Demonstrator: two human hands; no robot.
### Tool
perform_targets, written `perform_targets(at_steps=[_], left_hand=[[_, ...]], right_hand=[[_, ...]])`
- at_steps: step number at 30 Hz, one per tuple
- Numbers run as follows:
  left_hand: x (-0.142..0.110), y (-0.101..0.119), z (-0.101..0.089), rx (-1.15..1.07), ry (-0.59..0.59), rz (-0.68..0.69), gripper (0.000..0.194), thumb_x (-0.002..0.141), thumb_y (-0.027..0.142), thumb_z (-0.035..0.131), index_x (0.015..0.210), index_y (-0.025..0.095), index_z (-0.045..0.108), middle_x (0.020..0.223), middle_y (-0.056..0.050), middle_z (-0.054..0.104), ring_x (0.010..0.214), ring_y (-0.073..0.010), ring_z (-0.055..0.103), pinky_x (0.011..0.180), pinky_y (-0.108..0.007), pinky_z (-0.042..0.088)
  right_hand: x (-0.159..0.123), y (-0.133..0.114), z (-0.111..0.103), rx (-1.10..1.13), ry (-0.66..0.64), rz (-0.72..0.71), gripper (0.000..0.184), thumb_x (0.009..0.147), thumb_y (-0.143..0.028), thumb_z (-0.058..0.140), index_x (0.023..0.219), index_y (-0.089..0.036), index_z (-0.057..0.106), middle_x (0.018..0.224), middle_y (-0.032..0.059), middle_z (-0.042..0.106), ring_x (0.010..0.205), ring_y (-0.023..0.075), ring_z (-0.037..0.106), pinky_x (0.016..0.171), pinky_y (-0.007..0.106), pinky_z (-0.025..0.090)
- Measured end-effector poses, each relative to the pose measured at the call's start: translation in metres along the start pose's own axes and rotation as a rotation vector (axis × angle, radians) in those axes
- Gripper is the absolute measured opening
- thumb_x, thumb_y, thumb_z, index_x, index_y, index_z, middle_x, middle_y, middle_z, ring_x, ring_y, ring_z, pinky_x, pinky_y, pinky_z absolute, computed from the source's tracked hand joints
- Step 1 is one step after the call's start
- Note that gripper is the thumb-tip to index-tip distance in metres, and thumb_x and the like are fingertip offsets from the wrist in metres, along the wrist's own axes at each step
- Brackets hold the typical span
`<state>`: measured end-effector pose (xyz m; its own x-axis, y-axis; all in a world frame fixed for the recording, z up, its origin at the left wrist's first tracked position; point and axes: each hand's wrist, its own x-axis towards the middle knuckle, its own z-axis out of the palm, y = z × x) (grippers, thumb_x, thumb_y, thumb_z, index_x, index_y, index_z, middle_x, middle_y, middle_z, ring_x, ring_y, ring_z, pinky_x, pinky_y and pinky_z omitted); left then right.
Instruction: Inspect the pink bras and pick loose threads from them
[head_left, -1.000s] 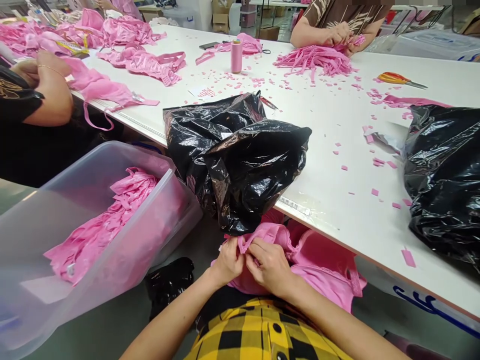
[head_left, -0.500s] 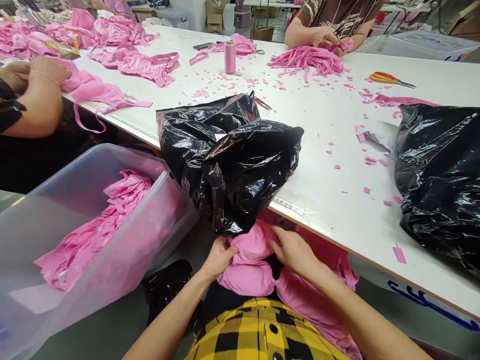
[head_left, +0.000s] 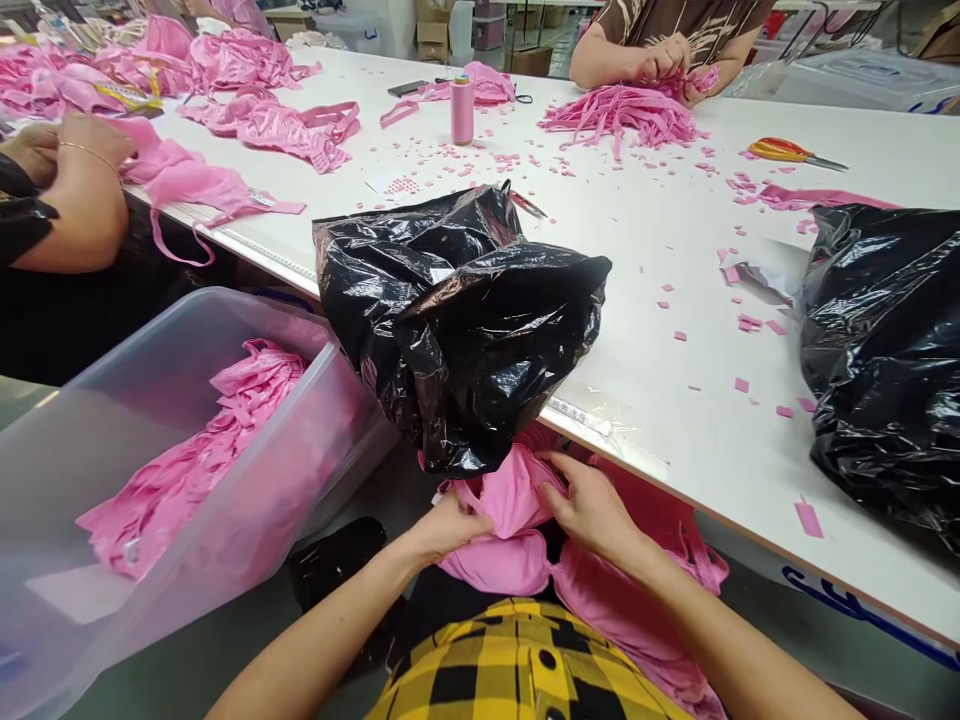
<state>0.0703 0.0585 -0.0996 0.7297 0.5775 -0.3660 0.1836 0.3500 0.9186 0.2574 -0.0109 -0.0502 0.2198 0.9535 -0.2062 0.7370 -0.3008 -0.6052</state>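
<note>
A pink bra (head_left: 511, 497) lies in my lap, just below the table's edge. My left hand (head_left: 450, 522) pinches its left side, thumb and fingers closed on the fabric. On the opposite side, my right hand (head_left: 589, 505) grips the cup's edge, fingers bent round it. More pink bras spread over my lap beneath and to the right. Above my hands a crumpled black plastic bag (head_left: 480, 370) hangs over the table edge and covers the far part of the bra.
At left stands a clear plastic bin (head_left: 150, 345) of pink garments. The white table (head_left: 630, 350) bears pink scraps, a thread spool (head_left: 462, 112), orange-handled scissors (head_left: 795, 152) and another black bag (head_left: 885, 370). Two co-workers handle pink pieces, one at left, one across the table.
My left hand has moved slightly right and turned inward, bunching the bra's fabric. My right hand stays at the cup's edge. The co-worker across has raised one hand.
</note>
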Motion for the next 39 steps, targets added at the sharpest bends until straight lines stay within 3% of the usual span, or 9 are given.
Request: perform_targets(at_steps=[5, 9, 17, 22, 24, 29, 35, 37, 39], left_hand=[[0.001, 0.003, -0.009, -0.058, -0.14, 0.11, 0.063, 0.058, 0.017, 0.073, 0.118, 0.016, 0.055, 0.12, -0.012, 0.057, 0.112, -0.0259, 0.051, 0.102, -0.042, 0.034], [0.0, 0.001, -0.014, -0.153, -0.185, 0.063, 0.072, 0.05, 0.018, 0.077, 0.119, 0.016, 0.055, 0.126, -0.012, 0.053, 0.117, -0.0268, 0.047, 0.106, -0.042, 0.028], [0.004, 0.007, 0.001, -0.21, 0.05, 0.037, 0.046, 0.059, 0.01, 0.066, 0.105, 0.013, 0.061, 0.101, -0.007, 0.065, 0.099, -0.0226, 0.058, 0.093, -0.038, 0.042], [-0.005, 0.006, -0.012, -0.234, -0.265, -0.146, 0.058, 0.053, 0.015, 0.073, 0.109, 0.013, 0.06, 0.095, -0.008, 0.065, 0.09, -0.0209, 0.059, 0.08, -0.031, 0.047], [-0.007, 0.008, -0.015, -0.172, -0.299, -0.127, 0.06, 0.05, 0.012, 0.071, 0.109, 0.014, 0.06, 0.096, -0.006, 0.065, 0.091, -0.0194, 0.057, 0.077, -0.028, 0.047], [-0.006, 0.008, -0.003, -0.086, -0.185, -0.01, 0.05, 0.049, 0.003, 0.056, 0.097, 0.013, 0.064, 0.086, -0.002, 0.064, 0.079, -0.0144, 0.055, 0.072, -0.023, 0.045], [0.001, -0.011, 0.015, 0.106, 0.109, 0.07, 0.02, 0.05, 0.006, 0.046, 0.064, 0.012, 0.059, 0.058, 0.003, 0.052, 0.056, -0.0104, 0.046, 0.054, -0.021, 0.04], [0.001, -0.009, 0.017, 0.13, 0.172, 0.084, 0.014, 0.053, 0.007, 0.047, 0.059, 0.013, 0.057, 0.056, 0.003, 0.052, 0.057, -0.0119, 0.048, 0.059, -0.024, 0.044], [-0.001, 0.0, 0.017, 0.123, 0.138, 0.13, 0.014, 0.057, 0.008, 0.051, 0.066, 0.014, 0.06, 0.062, 0.001, 0.058, 0.069, -0.0159, 0.054, 0.072, -0.029, 0.047]], right_hand=[[0.01, 0.0, -0.01, -0.049, -0.127, 0.175, 0.024, 0.083, -0.02, 0.04, 0.087, -0.014, 0.063, 0.084, 0.0129, 0.069, 0.075, 0.023, 0.064, 0.065, 0.03, 0.043], [0.017, 0.0, -0.011, -0.015, -0.159, 0.162, 0.024, 0.081, -0.017, 0.041, 0.089, -0.014, 0.064, 0.082, 0.0116, 0.069, 0.073, 0.0208, 0.064, 0.063, 0.028, 0.043], [0.007, 0.005, -0.017, 0.037, -0.181, 0.016, 0.037, 0.074, -0.03, 0.058, 0.107, -0.014, 0.058, 0.104, 0.0133, 0.066, 0.087, 0.025, 0.061, 0.072, 0.032, 0.045], [0.01, 0.005, -0.018, 0.181, -0.245, 0.059, 0.027, 0.073, -0.016, 0.05, 0.097, -0.016, 0.062, 0.092, 0.0086, 0.069, 0.08, 0.0218, 0.062, 0.07, 0.029, 0.046], [0.013, 0.002, -0.018, 0.244, -0.285, 0.072, 0.027, 0.073, -0.015, 0.047, 0.095, -0.016, 0.063, 0.088, 0.0063, 0.069, 0.078, 0.0201, 0.062, 0.068, 0.027, 0.045], [0.013, -0.003, -0.025, 0.257, -0.408, 0.084, 0.016, 0.07, -0.016, 0.049, 0.075, -0.013, 0.064, 0.068, 0.0008, 0.063, 0.06, 0.0145, 0.054, 0.054, 0.023, 0.038], [0.007, 0.001, -0.034, 0.327, -0.456, 0.05, 0.018, 0.073, -0.019, 0.05, 0.086, -0.015, 0.062, 0.075, -0.0001, 0.062, 0.064, 0.013, 0.053, 0.057, 0.022, 0.038], [0.006, 0.004, -0.034, 0.336, -0.458, 0.132, 0.021, 0.076, -0.024, 0.051, 0.09, -0.015, 0.063, 0.081, 0.0023, 0.064, 0.069, 0.0152, 0.056, 0.06, 0.024, 0.041], [0.005, 0.008, -0.034, 0.366, -0.445, 0.178, 0.024, 0.078, -0.027, 0.051, 0.095, -0.015, 0.063, 0.089, 0.0047, 0.066, 0.077, 0.0177, 0.058, 0.065, 0.025, 0.043]])
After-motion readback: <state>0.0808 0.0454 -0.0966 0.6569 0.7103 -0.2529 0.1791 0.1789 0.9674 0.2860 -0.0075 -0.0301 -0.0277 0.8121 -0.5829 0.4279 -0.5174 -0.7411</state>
